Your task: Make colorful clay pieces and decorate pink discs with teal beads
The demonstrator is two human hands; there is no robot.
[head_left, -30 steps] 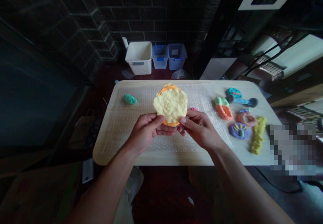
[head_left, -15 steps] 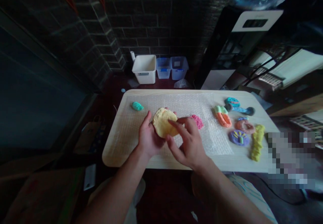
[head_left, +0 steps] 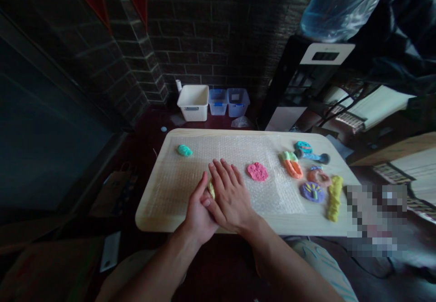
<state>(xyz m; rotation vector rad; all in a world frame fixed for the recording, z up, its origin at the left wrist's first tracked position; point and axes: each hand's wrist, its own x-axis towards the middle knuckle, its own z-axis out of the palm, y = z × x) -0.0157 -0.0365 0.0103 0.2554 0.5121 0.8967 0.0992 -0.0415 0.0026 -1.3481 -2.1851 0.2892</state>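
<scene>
A lump of pale yellow modelling clay [head_left: 211, 189] is sandwiched between my palms, with only its left edge showing. My left hand [head_left: 200, 211] cups it from below, thumb pointing up. Flat on top lies my right hand [head_left: 231, 195], its fingers stretched forward and close together, covering most of the clay. Just right of my fingers, a flattened pink clay piece [head_left: 258, 171] rests on the bubble wrap [head_left: 225, 145]. Farther left sits a small teal clay lump [head_left: 184, 150].
On the table's [head_left: 160, 222] right side are several shaped clay pieces, among them a purple disc [head_left: 312, 192], an orange-and-green piece [head_left: 292, 165] and a yellow-green strip [head_left: 335, 198]. A white bin [head_left: 194, 104] and a water dispenser [head_left: 289, 84] stand beyond.
My right hand has gone from touching the yellow clay with its fingers to lying flat over it. The clay was a broad visible disc and is now mostly covered.
</scene>
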